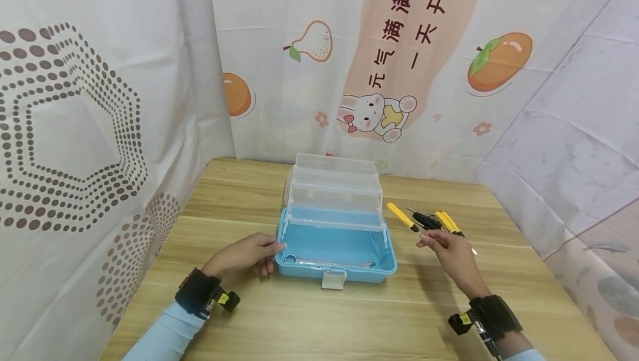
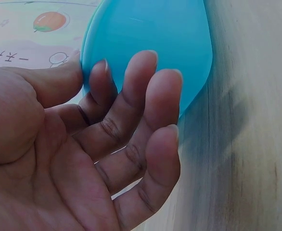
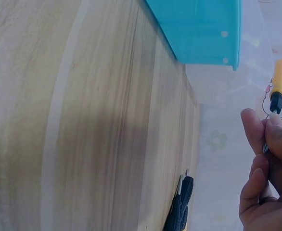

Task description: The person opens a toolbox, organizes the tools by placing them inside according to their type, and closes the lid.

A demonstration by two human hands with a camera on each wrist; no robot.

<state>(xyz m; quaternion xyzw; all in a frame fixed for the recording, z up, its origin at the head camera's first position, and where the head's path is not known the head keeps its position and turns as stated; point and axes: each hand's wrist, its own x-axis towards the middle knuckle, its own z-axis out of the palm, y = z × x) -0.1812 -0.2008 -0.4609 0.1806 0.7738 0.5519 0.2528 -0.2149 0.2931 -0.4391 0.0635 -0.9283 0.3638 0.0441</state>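
An opened light-blue toolbox [image 1: 324,242] stands on the table, with clear tiered trays [image 1: 336,181] raised at its back. Along its front inner edge lies a metal wrench [image 1: 329,264]. My left hand [image 1: 254,253] holds the box's left rim, thumb over the edge; in the left wrist view its bent fingers [image 2: 162,96] lie against the blue outer wall. To the right of the box, my right hand [image 1: 451,253] pinches a screwdriver [image 1: 401,217] by its metal shaft between thumb and fingers. The screwdriver's yellow-and-black handle [image 3: 279,82] points away from the hand.
Beyond the right hand, a small pile holds black-handled tools [image 1: 426,220] and yellow-handled tools [image 1: 447,222]. A white latch [image 1: 334,279] hangs from the toolbox front. Printed curtains [image 1: 279,128] enclose the wooden table [image 1: 319,322] at the back and both sides.
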